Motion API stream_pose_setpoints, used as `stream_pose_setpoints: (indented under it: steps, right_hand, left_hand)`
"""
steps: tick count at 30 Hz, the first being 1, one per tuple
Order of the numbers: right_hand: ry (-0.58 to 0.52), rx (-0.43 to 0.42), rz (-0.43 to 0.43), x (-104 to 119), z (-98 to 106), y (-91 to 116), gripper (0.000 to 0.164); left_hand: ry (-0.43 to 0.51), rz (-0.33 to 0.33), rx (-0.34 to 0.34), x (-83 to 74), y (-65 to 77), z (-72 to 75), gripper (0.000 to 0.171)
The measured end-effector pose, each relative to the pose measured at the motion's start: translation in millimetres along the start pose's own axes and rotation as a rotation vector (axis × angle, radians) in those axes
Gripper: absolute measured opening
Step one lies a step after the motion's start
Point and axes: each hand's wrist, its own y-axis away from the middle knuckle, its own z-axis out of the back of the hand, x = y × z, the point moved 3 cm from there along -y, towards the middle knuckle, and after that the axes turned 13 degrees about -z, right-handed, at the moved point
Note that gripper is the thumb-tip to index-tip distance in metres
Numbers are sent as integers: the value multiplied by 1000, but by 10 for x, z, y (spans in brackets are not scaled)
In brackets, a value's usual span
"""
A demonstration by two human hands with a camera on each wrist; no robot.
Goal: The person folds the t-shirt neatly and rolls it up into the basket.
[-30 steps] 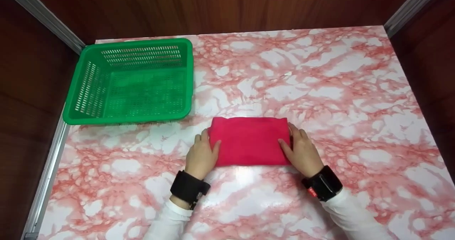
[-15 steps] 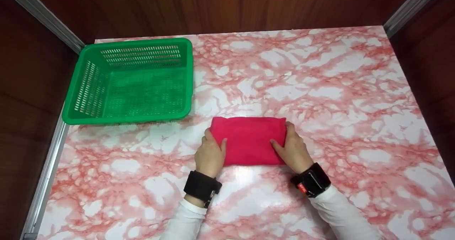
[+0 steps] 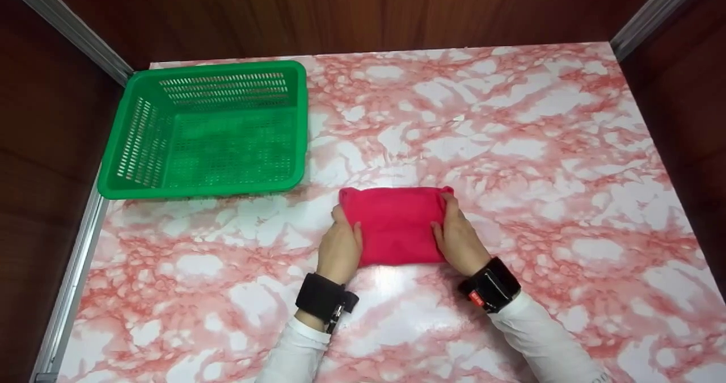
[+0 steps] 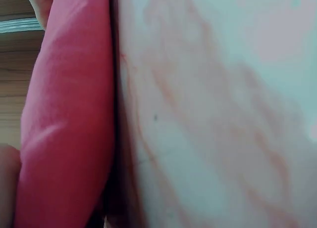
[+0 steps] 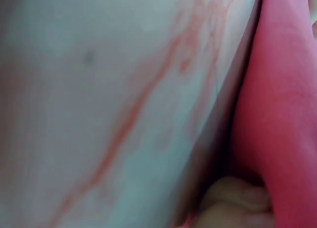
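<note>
A folded red cloth (image 3: 400, 227) lies on the table in front of the person, its sides bunched slightly inward. My left hand (image 3: 340, 249) grips its left edge, thumb on top and fingers round the side. At the opposite edge my right hand (image 3: 460, 241) holds the cloth the same way. In the left wrist view the cloth (image 4: 69, 109) shows as a thick padded roll just over the table. The right wrist view has curled fingertips (image 5: 235, 201) tucked under the cloth (image 5: 282, 99). Most of the fingers are hidden beneath it.
A green plastic basket (image 3: 238, 150) with slotted walls stands at the back left of the red-and-white marbled table (image 3: 510, 144). Dark wood panels (image 3: 363, 14) with metal corner strips enclose the table's back and sides.
Both hands have moved inward, from resting at the cloth's sides to gripping it. The cloth has become narrower, its right edge shifting left and its upper corners puckering.
</note>
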Motion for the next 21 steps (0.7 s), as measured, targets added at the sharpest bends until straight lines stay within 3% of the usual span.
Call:
stream_pose_setpoints:
  steps: [4, 8, 15, 21]
  right_hand:
    - [-2, -27, 59, 51, 34, 18, 54]
    - [-28, -48, 122, 196, 110, 56, 54]
    - [-65, -122, 222, 648, 299, 116, 52]
    - [-103, -167, 326, 1155, 393, 31, 52]
  left_hand:
    - [49, -6, 1, 2, 3, 71, 40]
    - [116, -6, -4, -16, 20, 253, 39]
    - [140, -34, -67, -86, 54, 780, 39]
    - [99, -78, -214, -26, -8, 1325, 42]
